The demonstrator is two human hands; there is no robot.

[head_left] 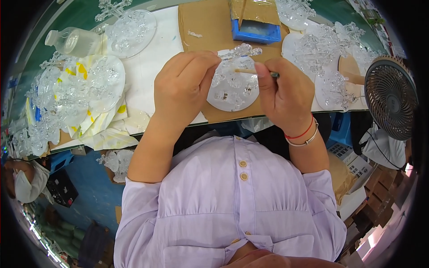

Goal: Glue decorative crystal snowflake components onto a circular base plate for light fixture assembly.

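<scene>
My left hand point(185, 85) pinches a clear plastic ornament point(242, 51) with beaded, knobbed arms, held above a round white disc point(232, 99). Between the thumb and fingers of my right hand point(286, 91) is a thin wooden stick point(245, 70), its pale tip pointing left toward the ornament and its dark end sticking out on the right. Several clear pieces with small dark spots lie on the disc below. The disc rests on a sheet of brown cardboard point(219, 115), partly hidden by my hands.
A blue box point(257, 35) partly covered with brown tape stands behind. Clear ornaments are heaped on discs left point(109, 82) and right point(308, 53). A translucent bottle point(76, 42) lies far left. A dark fan point(391, 98) is at the right edge.
</scene>
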